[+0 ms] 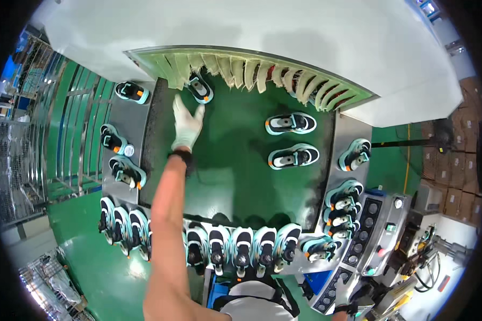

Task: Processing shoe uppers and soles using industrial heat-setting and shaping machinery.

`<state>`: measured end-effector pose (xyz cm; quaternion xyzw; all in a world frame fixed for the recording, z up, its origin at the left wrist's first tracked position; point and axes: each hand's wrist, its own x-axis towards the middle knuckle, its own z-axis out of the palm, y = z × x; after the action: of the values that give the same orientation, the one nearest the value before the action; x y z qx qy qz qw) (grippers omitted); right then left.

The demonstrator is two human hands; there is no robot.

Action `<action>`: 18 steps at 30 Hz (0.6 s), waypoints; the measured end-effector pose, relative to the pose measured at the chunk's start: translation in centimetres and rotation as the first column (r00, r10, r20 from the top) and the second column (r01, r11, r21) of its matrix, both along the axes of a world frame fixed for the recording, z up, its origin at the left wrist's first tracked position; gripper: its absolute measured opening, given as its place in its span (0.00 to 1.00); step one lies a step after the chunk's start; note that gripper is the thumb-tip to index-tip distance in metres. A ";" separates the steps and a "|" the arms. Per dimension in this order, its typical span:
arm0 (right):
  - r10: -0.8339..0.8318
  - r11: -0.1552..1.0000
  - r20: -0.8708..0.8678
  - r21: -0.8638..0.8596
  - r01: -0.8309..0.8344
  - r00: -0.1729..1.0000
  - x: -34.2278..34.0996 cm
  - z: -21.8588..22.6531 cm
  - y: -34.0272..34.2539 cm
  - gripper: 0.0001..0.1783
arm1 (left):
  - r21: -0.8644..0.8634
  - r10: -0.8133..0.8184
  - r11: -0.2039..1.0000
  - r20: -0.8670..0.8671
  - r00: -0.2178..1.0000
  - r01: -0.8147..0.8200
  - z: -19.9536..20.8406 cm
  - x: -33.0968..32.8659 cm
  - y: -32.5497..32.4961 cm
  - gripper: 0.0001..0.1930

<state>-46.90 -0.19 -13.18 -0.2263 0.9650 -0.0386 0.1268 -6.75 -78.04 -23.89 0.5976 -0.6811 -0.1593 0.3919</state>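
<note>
My left hand [187,125], in a white glove with a dark band at the wrist, reaches over the green conveyor belt [230,182]. Its fingers are stretched and the thumb stands apart, close to a black and light-blue sneaker [200,90] that lies partly under the curtain strips; I see no grip on it. My right hand [345,293], also white-gloved, is low on the right beside a panel of round black dials [331,294]. Its small, visible fingers look extended, with nothing seen in them. Two more sneakers, an upper one [291,123] and a lower one [294,156], lie on the belt.
A pale fabric strip curtain [246,72] hangs from the opening of a large white machine [305,32]. Several sneakers, such as one at the near edge [242,246], line the metal ledge around the belt. Metal racks [80,128] stand left; a control box [383,230] is at right.
</note>
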 end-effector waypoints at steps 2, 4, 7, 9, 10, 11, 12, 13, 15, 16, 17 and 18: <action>-0.227 0.969 0.056 0.112 0.220 0.972 2.7 -0.2 -0.5 0.42 | 0.012 0.016 1.000 0.131 0.991 -0.017 2.0 0.5 -6.0 0.43; -0.302 0.947 0.124 0.151 0.283 0.945 1.5 -1.6 2.8 0.44 | 0.094 -0.121 0.990 0.158 0.980 0.107 1.7 0.5 -11.1 0.40; -0.370 0.901 0.178 0.307 0.306 0.912 2.7 -2.3 3.7 0.45 | -0.001 -0.113 0.993 0.336 0.935 0.120 -0.7 0.8 -13.1 0.22; -0.371 0.859 0.129 0.425 0.287 0.920 4.2 -1.5 3.4 0.43 | -0.090 -0.100 0.986 0.333 0.938 0.137 -1.5 0.8 -12.3 0.13; -0.376 0.837 0.090 0.461 0.296 0.922 4.9 -1.2 3.3 0.42 | -0.225 -0.144 0.941 0.414 0.899 0.254 -1.4 1.0 -11.6 0.11; -0.395 0.849 0.138 0.432 0.304 0.908 5.5 -1.2 2.9 0.42 | -0.225 -0.129 0.942 0.438 0.889 0.248 -1.6 2.3 -11.1 0.10; -0.423 0.853 0.166 0.404 0.329 0.891 6.0 -0.3 3.0 0.42 | -0.223 -0.127 0.943 0.444 0.887 0.247 -1.5 1.7 -10.2 0.10; -0.394 0.859 0.098 0.393 0.329 0.914 6.5 -0.8 4.4 0.42 | -0.196 -0.130 0.950 0.457 0.880 0.242 -1.5 1.4 -8.2 0.09; -0.386 0.890 0.140 0.315 0.329 0.912 7.5 -1.8 4.3 0.41 | -0.242 -0.153 0.898 0.612 0.776 0.368 -1.7 3.7 -5.2 0.09; -0.363 0.918 0.186 0.238 0.317 0.913 7.9 -2.6 3.9 0.41 | -0.212 -0.164 0.898 0.651 0.741 0.385 -1.7 5.8 -3.9 0.09; -0.379 0.925 0.260 0.109 0.363 0.888 9.3 -1.6 2.0 0.39 | -0.056 -0.259 0.925 0.629 0.733 0.376 -1.5 5.4 -1.7 0.09; -0.384 0.910 0.334 -0.020 0.414 0.861 10.2 -0.6 -0.6 0.38 | -0.041 -0.316 0.893 0.652 0.689 0.448 -1.1 5.3 0.9 0.08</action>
<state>-36.70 -0.82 -13.76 -0.0175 0.9541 -0.1444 0.2616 -1.42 -77.14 -24.96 0.4182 -0.8940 0.0395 0.1561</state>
